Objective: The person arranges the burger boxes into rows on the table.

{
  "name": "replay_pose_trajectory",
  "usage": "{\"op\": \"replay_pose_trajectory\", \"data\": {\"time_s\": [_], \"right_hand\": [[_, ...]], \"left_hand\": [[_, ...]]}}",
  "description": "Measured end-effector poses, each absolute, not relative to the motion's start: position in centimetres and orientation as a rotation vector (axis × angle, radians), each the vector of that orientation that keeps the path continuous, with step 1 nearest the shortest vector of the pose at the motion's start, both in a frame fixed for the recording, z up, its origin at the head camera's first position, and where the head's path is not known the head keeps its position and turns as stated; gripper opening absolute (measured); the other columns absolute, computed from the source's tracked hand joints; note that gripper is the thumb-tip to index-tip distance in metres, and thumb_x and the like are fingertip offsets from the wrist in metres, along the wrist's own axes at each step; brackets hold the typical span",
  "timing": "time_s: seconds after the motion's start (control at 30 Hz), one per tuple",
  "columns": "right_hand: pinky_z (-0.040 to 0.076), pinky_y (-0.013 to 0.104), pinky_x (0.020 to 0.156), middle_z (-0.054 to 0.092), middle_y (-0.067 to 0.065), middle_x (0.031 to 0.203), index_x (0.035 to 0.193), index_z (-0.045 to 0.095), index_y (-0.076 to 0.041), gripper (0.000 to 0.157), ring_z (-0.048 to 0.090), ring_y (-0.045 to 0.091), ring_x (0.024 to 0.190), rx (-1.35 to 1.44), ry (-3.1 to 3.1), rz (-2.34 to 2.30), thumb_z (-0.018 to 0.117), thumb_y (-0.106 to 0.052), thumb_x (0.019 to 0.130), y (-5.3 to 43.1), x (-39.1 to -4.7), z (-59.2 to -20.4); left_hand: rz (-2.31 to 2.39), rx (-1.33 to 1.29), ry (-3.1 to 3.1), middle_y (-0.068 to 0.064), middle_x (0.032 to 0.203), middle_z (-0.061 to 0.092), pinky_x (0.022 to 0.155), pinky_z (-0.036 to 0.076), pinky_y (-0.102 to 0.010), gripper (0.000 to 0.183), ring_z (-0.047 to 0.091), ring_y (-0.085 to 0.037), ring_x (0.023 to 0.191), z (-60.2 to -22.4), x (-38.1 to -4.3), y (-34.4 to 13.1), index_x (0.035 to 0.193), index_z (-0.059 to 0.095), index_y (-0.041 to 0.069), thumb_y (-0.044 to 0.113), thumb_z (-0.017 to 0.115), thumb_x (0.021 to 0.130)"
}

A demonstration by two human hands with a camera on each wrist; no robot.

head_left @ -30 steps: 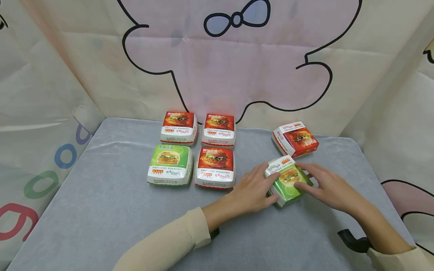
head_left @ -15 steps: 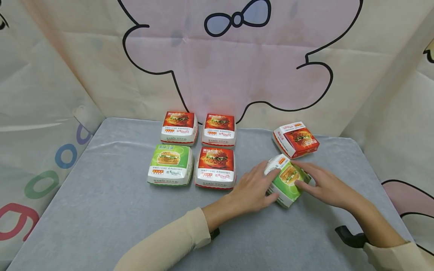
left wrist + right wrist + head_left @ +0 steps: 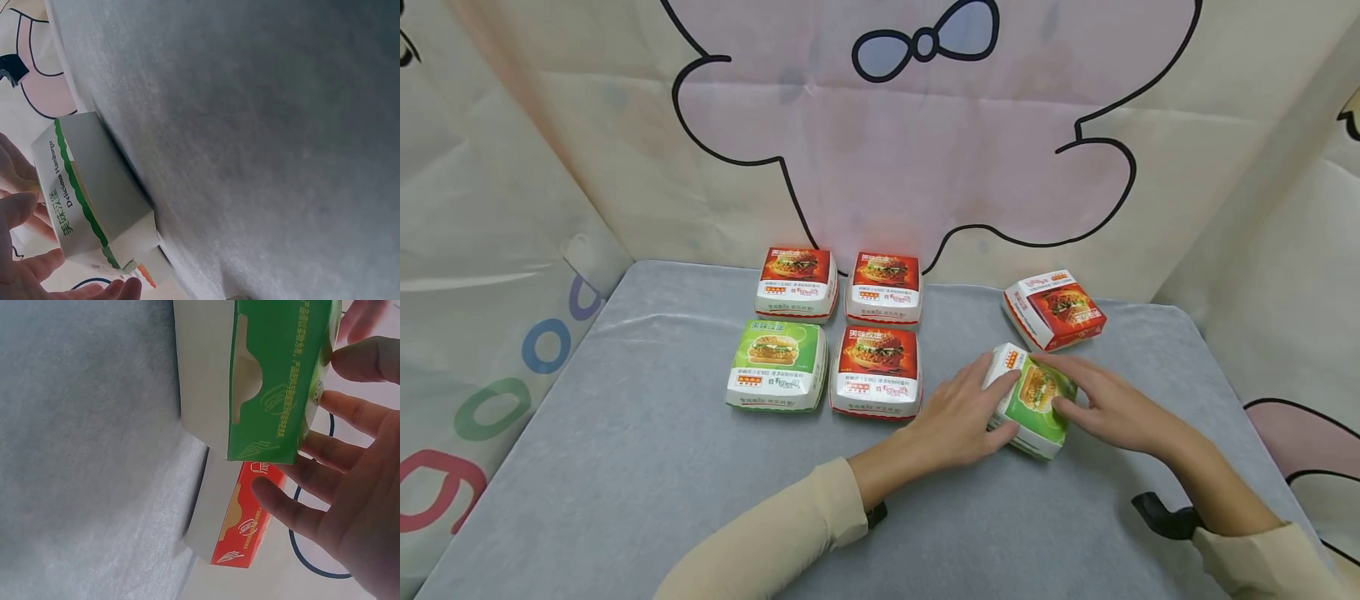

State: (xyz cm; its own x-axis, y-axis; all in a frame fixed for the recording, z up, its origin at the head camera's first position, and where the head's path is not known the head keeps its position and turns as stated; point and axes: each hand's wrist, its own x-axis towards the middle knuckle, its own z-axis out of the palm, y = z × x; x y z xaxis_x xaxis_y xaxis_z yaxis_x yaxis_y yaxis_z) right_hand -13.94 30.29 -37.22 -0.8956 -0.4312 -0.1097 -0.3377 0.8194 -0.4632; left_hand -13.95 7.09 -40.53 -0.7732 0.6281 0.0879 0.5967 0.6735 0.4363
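Note:
A green-and-white burger box (image 3: 1037, 402) sits askew on the cloth, picture side up, between both hands. My left hand (image 3: 953, 415) grips its left side, with the thumb at the near corner. From the other side my right hand (image 3: 1116, 410) holds it, thumb on the lid and fingers at the far edge. Its white base and green scalloped seam show in the left wrist view, while the right wrist view shows its green end flap (image 3: 275, 394). Right behind it lies a red burger box (image 3: 1056, 308), also turned at an angle.
To the left, burger boxes stand in two rows: a red one (image 3: 795, 283) and another red one (image 3: 883, 287) behind, a green one (image 3: 777, 365) and a red one (image 3: 877, 372) in front. Grey cloth (image 3: 647, 467) covers the table. A printed curtain (image 3: 985, 167) rises behind.
The green burger box between my hands has turned counterclockwise on the cloth. My right hand has shifted slightly left with it; my left hand has barely moved.

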Motion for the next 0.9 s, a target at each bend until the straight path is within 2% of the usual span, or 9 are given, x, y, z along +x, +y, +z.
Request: {"op": "replay_pose_trajectory", "data": {"time_s": [0.27,0.47,0.6,0.7,0.9], "right_hand": [[0.039,0.059,0.088,0.040,0.013,0.139,0.141,0.038,-0.018,0.056,0.039,0.032,0.122,-0.617,2.792,-0.663,0.057,-0.013,0.088,30.1,-14.3,-37.4],[0.039,0.059,0.087,0.040,0.012,0.139,0.141,0.038,-0.018,0.056,0.039,0.032,0.122,-0.619,2.806,-0.657,0.057,-0.012,0.088,29.9,-14.2,-37.3],[0.039,0.061,0.087,0.041,0.015,0.138,0.140,0.039,-0.017,0.055,0.040,0.036,0.122,-0.605,2.879,-0.574,0.059,-0.018,0.089,29.8,-13.8,-37.1],[0.038,0.062,0.086,0.041,0.016,0.137,0.140,0.039,-0.018,0.057,0.041,0.038,0.121,-0.574,2.938,-0.498,0.060,-0.031,0.089,29.7,-13.4,-36.9],[0.039,0.061,0.085,0.042,0.011,0.135,0.140,0.039,-0.019,0.066,0.042,0.034,0.120,-0.514,2.974,-0.495,0.062,-0.048,0.084,29.6,-12.7,-36.6]], "left_hand": [[0.650,1.036,2.784,-0.004,0.152,0.020,0.092,0.043,-0.042,0.061,0.034,-0.023,0.131,-40.6,-14.1,7.1,0.143,0.033,0.030,0.047,0.053,0.088],[0.602,1.097,2.817,0.001,0.151,0.022,0.087,0.046,-0.039,0.061,0.040,-0.021,0.125,-40.7,-14.2,7.0,0.143,0.035,0.027,0.046,0.054,0.089],[0.542,1.141,2.861,0.004,0.150,0.025,0.084,0.046,-0.038,0.060,0.044,-0.020,0.121,-40.7,-14.1,7.0,0.142,0.037,0.025,0.046,0.053,0.089],[0.476,1.170,2.908,0.003,0.149,0.029,0.082,0.047,-0.038,0.059,0.047,-0.019,0.117,-40.7,-14.0,6.9,0.141,0.038,0.025,0.048,0.053,0.089],[0.395,1.209,2.950,0.000,0.141,0.036,0.076,0.048,-0.036,0.057,0.053,-0.019,0.103,-40.4,-13.6,6.9,0.138,0.041,0.024,0.047,0.054,0.088]]}}
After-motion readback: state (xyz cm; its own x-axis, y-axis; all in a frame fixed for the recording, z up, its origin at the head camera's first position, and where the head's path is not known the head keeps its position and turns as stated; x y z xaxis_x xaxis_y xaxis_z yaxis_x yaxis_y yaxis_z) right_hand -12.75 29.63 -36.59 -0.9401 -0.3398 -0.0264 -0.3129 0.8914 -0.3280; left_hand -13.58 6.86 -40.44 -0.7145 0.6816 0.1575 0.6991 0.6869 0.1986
